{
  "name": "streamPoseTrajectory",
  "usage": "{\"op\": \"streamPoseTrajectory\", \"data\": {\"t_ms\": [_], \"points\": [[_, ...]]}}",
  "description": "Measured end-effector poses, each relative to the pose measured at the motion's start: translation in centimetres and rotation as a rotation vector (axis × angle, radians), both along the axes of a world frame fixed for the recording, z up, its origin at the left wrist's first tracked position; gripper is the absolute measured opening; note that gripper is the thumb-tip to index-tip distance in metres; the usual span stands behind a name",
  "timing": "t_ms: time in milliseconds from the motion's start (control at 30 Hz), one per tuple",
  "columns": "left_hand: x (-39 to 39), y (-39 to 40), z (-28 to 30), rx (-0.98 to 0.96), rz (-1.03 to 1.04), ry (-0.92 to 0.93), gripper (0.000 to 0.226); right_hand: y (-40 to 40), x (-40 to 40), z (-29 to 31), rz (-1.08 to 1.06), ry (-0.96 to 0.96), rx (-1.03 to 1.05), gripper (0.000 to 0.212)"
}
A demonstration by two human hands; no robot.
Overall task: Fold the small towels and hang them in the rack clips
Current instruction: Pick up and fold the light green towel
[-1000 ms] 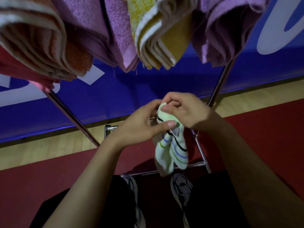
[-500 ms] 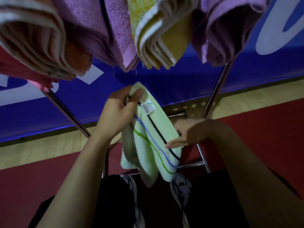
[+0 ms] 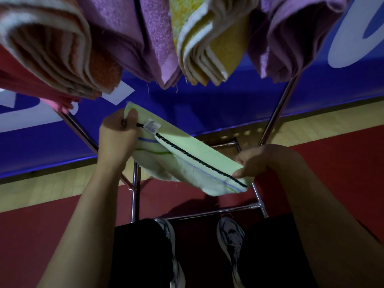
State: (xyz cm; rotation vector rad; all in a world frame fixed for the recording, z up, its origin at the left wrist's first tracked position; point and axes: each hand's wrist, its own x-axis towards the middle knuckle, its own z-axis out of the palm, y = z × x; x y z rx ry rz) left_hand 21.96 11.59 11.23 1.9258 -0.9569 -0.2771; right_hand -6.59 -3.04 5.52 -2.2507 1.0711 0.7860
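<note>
A small pale green towel [image 3: 193,161] with blue, green and black stripes and a white label is stretched between my hands, folded lengthwise. My left hand [image 3: 117,136] pinches its upper left corner. My right hand [image 3: 256,161] pinches its lower right end. Above hang several folded towels: an orange one [image 3: 62,48], a purple one [image 3: 145,38], a yellow one [image 3: 209,44] and another purple one [image 3: 295,36]. The clips that hold them are out of view.
The metal rack's legs [image 3: 278,109] and base bars [image 3: 214,212] stand just ahead of my shoes [image 3: 230,235]. Behind the rack runs a blue banner [image 3: 207,109] above a wooden strip and red floor [image 3: 41,235].
The towel was bunched between both hands, then opened out. My hands have moved apart, left up and right to the side, pulling the towel into a long taut strip.
</note>
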Motion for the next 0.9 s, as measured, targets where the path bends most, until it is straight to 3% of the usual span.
{"op": "streamPoseTrajectory", "data": {"t_ms": [167,333,533,667,800,900], "points": [[1.9,0.8,0.0,0.034,0.07,0.083,0.044,-1.0,-0.1,0.1,-0.067,-0.12,-0.019,0.026],[1.0,0.9,0.0,0.112,-0.018,0.009,0.038,-0.7,0.3,1.1,-0.195,-0.37,-0.098,0.026],[-3.2,0.1,-0.4,0.23,-0.288,-0.015,0.05,0.9,2.9,2.9,-0.43,-0.821,0.091,0.029],[-6.0,-1.0,-1.3,0.195,-0.405,0.023,0.057,2.0,4.1,4.2,-0.42,-1.029,0.272,0.004],[-8.0,-1.6,-1.8,0.168,-0.476,0.012,0.035,2.8,4.2,4.9,-0.351,-1.044,0.306,0.007],[-8.7,-1.6,-1.8,0.144,-0.51,0.047,0.023,2.8,3.6,5.1,-0.323,-1.068,0.45,0.021]]}}
